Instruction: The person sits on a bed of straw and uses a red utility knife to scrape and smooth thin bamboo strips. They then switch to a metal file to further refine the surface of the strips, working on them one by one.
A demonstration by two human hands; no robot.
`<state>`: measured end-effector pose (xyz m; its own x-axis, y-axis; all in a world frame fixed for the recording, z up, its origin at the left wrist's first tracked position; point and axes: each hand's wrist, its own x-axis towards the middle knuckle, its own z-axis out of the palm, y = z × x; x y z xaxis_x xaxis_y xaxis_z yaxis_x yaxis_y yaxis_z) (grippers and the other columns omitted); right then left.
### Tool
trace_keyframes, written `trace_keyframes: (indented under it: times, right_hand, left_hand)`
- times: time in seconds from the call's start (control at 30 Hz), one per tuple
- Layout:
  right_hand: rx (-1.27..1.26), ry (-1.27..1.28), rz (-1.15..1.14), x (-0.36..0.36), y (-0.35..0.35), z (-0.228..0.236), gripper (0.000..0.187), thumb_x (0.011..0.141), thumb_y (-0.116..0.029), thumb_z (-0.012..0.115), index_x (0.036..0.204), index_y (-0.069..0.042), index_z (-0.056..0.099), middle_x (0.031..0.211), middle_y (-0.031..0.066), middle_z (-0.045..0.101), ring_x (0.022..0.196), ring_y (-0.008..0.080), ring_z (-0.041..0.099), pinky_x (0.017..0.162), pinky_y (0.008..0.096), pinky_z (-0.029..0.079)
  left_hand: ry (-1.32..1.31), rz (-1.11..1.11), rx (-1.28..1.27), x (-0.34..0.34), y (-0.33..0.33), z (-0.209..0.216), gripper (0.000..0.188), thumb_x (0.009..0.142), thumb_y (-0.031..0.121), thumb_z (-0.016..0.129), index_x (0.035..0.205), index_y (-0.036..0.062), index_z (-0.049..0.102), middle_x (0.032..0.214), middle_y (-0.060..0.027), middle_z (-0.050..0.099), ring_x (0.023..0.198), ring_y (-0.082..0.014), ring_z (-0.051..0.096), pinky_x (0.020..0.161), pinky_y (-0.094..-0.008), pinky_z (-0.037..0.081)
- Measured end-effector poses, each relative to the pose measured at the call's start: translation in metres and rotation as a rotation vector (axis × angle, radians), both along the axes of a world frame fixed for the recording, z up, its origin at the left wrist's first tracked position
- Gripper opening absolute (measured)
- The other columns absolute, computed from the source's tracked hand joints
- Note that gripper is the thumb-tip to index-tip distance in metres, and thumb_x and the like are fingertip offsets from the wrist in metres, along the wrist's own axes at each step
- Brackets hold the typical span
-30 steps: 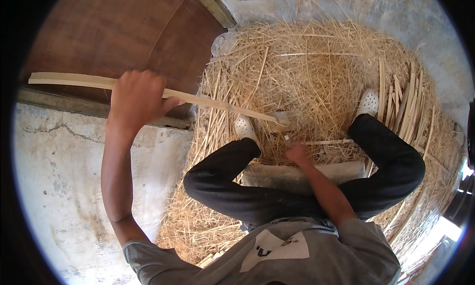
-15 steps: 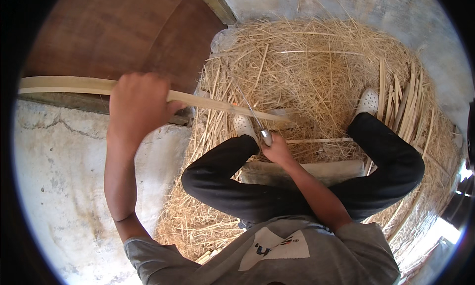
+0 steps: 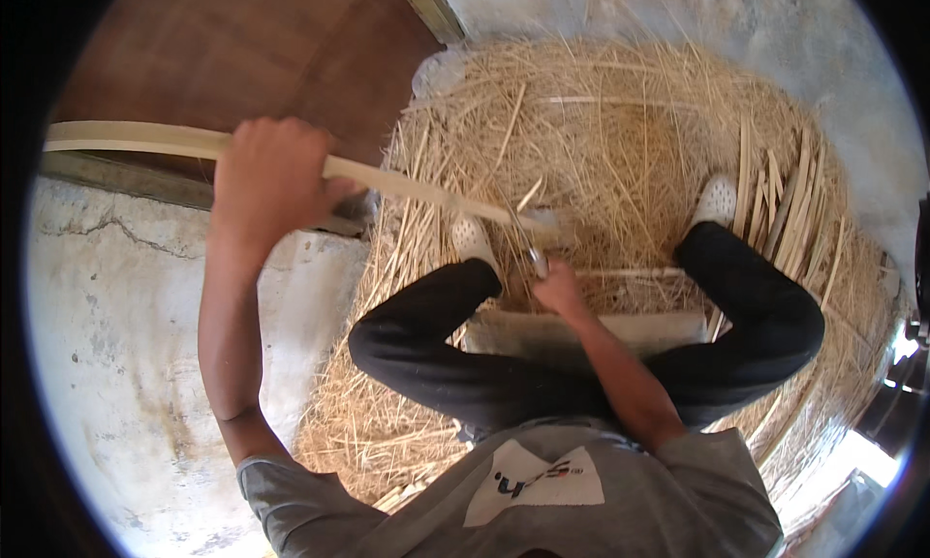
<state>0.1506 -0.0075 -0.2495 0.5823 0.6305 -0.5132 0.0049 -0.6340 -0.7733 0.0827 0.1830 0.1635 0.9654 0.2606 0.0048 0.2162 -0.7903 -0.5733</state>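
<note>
My left hand (image 3: pixel 271 185), raised at the left, is closed around a long, pale bamboo strip (image 3: pixel 407 186). The strip passes out past the far left and slopes down over the straw in front of me. My right hand (image 3: pixel 560 289) grips a knife (image 3: pixel 538 259) with a shiny metal collar; its handle is mostly hidden in the fist. The thin, blurred blade crosses the strip near its right end. A short, pale sliver (image 3: pixel 530 195) sticks up beside the blade.
Straw-like shavings (image 3: pixel 601 141) cover the floor, with split strips (image 3: pixel 799 204) piled at the right. My shoes (image 3: pixel 716 201) rest among them. A pale block (image 3: pixel 601 333) lies between my legs. A brown panel (image 3: pixel 252 54) and a cracked wall (image 3: pixel 145 296) stand at the left.
The knife and my right hand have moved slightly right along the strip. The sliver now stands up at the blade. My left hand has risen slightly with the strip.
</note>
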Motion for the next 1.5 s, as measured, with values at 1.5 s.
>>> trace_keyframes:
  times: [1.5]
  right_hand:
    - [-0.241, -0.056, 0.187, 0.077, -0.098, -0.126, 0.042, 0.073, -0.021, 0.077, 0.106, 0.001, 0.063, 0.092, 0.0199, 0.066, 0.086, 0.0318, 0.065, 0.074, 0.0438, 0.052]
  left_hand:
    - [0.028, 0.095, 0.013, 0.001, 0.022, -0.007, 0.045, 0.063, 0.041, 0.081, 0.062, 0.001, 0.061, 0.061, -0.0174, 0.059, 0.062, -0.0369, 0.06, 0.061, -0.0443, 0.047]
